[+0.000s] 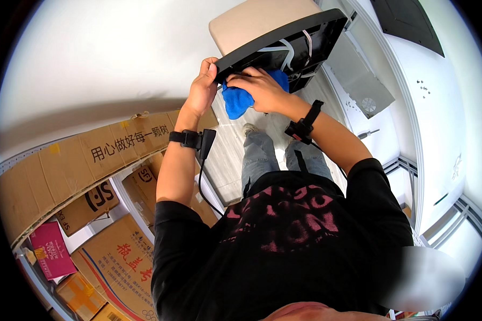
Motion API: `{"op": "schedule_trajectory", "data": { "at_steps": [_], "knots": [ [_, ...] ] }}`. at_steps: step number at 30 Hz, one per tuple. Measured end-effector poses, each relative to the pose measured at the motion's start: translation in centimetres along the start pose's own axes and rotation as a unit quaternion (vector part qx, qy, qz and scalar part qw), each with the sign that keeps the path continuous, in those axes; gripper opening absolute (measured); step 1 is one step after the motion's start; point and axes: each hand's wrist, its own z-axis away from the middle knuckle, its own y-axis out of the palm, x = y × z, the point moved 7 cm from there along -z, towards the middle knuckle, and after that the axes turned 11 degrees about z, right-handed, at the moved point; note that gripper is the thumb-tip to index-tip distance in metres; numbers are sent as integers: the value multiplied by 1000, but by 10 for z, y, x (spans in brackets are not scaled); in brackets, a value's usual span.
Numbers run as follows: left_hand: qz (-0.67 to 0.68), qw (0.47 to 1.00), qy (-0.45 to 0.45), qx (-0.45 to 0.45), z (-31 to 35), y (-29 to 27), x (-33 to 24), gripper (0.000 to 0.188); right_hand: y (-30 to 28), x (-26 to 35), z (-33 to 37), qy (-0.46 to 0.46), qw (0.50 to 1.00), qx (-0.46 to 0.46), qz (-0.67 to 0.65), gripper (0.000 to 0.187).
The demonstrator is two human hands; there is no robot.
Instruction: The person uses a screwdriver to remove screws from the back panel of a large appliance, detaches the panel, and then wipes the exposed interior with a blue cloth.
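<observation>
A large black panel [284, 41] with a curved edge is tilted up in front of me; pale flat cables [290, 53] run inside it. My left hand [202, 85] grips its left corner, thumb over the edge. My right hand [262, 90] presses a bunched blue cloth [238, 102] against the panel's lower side, fingers curled over it. Part of the cloth is hidden under that hand. Behind the panel is a beige box-like body [257, 21]; how the two are joined cannot be seen.
On the white worktop at right lie a grey metal plate [361, 75], a screwdriver [368, 134], scattered screws [423, 89] and a dark panel [407, 24]. Cardboard boxes [115, 267] and a magenta box [52, 250] fill the shelf at left, behind a cardboard strip [75, 166].
</observation>
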Motion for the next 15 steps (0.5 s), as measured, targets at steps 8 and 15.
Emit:
{"op": "schedule_trajectory", "data": {
  "at_steps": [8,15],
  "knots": [
    [-2,1000,8,12,-2,-5,1,33,-17,2,10,38,998,-17,56,61],
    [-18,1000,4,0,1,2,-3,31,4,5,-3,8,998,29,55,57]
  ]
}}
